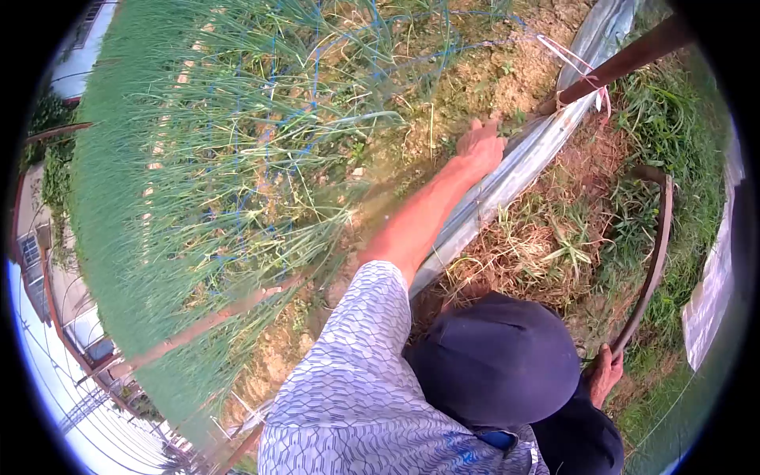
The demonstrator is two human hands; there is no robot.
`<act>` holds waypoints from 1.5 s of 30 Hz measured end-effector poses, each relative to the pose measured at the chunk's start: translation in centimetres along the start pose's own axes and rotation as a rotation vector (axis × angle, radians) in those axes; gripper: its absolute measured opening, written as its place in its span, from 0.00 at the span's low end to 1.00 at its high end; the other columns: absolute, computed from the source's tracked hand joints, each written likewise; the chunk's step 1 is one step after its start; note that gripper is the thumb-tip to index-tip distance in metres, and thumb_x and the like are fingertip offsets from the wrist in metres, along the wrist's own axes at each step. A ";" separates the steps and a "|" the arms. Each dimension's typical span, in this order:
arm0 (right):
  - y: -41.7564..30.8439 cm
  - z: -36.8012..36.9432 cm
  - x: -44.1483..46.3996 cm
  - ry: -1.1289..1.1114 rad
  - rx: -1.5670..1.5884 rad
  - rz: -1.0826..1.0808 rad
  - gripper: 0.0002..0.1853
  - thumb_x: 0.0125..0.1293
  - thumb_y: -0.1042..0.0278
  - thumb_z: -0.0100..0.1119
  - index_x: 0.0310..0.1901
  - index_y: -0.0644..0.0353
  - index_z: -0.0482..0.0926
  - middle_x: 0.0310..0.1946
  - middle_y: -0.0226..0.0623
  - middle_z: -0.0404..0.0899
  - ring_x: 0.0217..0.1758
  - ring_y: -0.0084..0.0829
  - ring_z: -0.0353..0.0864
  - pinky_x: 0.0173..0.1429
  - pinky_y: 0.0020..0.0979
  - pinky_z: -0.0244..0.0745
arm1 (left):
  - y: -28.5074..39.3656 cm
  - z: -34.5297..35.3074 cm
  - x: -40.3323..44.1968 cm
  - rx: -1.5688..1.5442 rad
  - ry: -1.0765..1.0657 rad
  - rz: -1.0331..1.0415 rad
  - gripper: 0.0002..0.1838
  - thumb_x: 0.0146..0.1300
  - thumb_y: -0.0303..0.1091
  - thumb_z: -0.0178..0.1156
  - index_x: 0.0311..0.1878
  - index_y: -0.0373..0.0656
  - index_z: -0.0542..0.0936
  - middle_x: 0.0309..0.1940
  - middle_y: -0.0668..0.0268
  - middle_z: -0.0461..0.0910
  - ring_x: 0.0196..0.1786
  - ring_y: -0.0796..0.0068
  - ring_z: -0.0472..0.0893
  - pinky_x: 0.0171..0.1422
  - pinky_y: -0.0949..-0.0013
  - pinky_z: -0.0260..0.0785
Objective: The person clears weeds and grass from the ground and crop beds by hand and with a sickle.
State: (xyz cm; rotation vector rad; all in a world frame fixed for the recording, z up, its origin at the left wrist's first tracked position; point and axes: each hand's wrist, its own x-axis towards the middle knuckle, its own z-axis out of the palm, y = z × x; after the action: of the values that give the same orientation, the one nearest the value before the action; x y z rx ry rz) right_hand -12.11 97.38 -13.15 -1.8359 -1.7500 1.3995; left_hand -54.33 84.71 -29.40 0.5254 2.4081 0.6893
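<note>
My left hand (481,149) reaches out over the bare soil at the edge of a planted bed, beside a strip of plastic sheeting (507,178). It is smeared by motion, so I cannot make out whether its fingers hold anything. At the lower right, my right hand (604,374) is wrapped round the end of a sickle's long wooden handle. The sickle (655,265) extends up over the grass, its dark blade turned inward at the far end. Green onion plants (261,158) stand in the bed to the left of my outstretched arm.
Blue netting string (315,79) runs among the plants. A rusty post (625,63) tied with pinkish cord stands at the bed's corner. Dry cut grass (526,257) lies beside my dark-clothed knee (499,360). Another pole (206,321) crosses the plants, and white sheeting (712,285) lies far right.
</note>
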 end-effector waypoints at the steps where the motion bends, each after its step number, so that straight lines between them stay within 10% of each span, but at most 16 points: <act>1: 0.5 -0.1 0.3 -0.016 0.025 0.002 0.13 0.64 0.60 0.61 0.36 0.59 0.70 0.13 0.22 0.59 0.11 0.17 0.55 0.16 0.23 0.48 | -0.6 1.2 0.6 0.023 0.035 0.012 0.15 0.65 0.38 0.51 0.50 0.40 0.76 0.47 0.49 0.74 0.49 0.48 0.78 0.54 0.53 0.72; 8: 3.5 -1.7 3.1 -0.156 -0.126 0.095 0.14 0.63 0.56 0.60 0.35 0.57 0.72 0.20 0.22 0.60 0.23 0.17 0.57 0.27 0.26 0.53 | -2.2 3.7 1.7 -0.078 0.277 0.183 0.10 0.65 0.36 0.53 0.38 0.41 0.81 0.37 0.54 0.79 0.41 0.53 0.80 0.47 0.54 0.73; 12: 5.7 -2.0 4.6 -0.089 -0.182 0.153 0.12 0.61 0.59 0.59 0.34 0.57 0.72 0.20 0.22 0.59 0.22 0.18 0.55 0.26 0.26 0.52 | -4.5 2.5 -1.4 -0.321 0.034 0.126 0.16 0.66 0.42 0.52 0.38 0.38 0.80 0.39 0.51 0.79 0.41 0.54 0.79 0.52 0.56 0.70; 17: 4.2 -0.2 3.8 -0.066 -0.184 0.150 0.15 0.60 0.57 0.58 0.27 0.56 0.65 0.18 0.20 0.52 0.20 0.17 0.49 0.25 0.27 0.44 | -15.9 0.1 -2.8 -0.007 0.120 -0.207 0.13 0.63 0.38 0.52 0.32 0.38 0.78 0.31 0.56 0.80 0.31 0.61 0.78 0.39 0.59 0.72; 22: 6.3 -1.4 4.9 -0.090 -0.143 0.153 0.13 0.61 0.61 0.59 0.29 0.56 0.66 0.18 0.20 0.54 0.20 0.16 0.50 0.23 0.26 0.45 | -31.7 0.5 1.3 -0.639 0.348 -0.541 0.11 0.62 0.35 0.53 0.24 0.48 0.76 0.22 0.65 0.79 0.20 0.64 0.76 0.26 0.60 0.70; 28: 8.4 -3.5 6.0 -0.124 -0.158 0.167 0.14 0.59 0.59 0.62 0.32 0.56 0.67 0.20 0.21 0.56 0.21 0.17 0.52 0.25 0.24 0.47 | -45.6 0.3 5.5 -1.019 0.694 -0.048 0.05 0.65 0.35 0.52 0.35 0.48 0.76 0.24 0.66 0.76 0.30 0.70 0.79 0.34 0.63 0.74; 30: 7.4 -2.8 5.6 -0.085 -0.210 0.166 0.15 0.59 0.58 0.62 0.32 0.57 0.67 0.21 0.22 0.56 0.22 0.17 0.53 0.26 0.25 0.48 | -37.9 -0.8 4.7 -1.819 1.040 0.044 0.06 0.66 0.36 0.54 0.38 0.45 0.75 0.28 0.65 0.77 0.35 0.69 0.78 0.40 0.62 0.75; 45: 7.4 -2.9 6.1 -0.086 -0.314 0.237 0.14 0.58 0.59 0.63 0.29 0.56 0.68 0.18 0.22 0.57 0.20 0.18 0.54 0.24 0.27 0.48 | -39.7 -3.2 5.1 -1.840 0.784 -0.197 0.07 0.62 0.34 0.57 0.40 0.42 0.75 0.26 0.61 0.76 0.31 0.66 0.78 0.36 0.61 0.75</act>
State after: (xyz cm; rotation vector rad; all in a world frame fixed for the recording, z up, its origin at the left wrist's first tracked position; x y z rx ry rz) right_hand -6.28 102.07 -19.87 -2.2401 -1.9405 1.3647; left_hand -68.32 54.78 -52.24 -0.8502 1.2159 2.7000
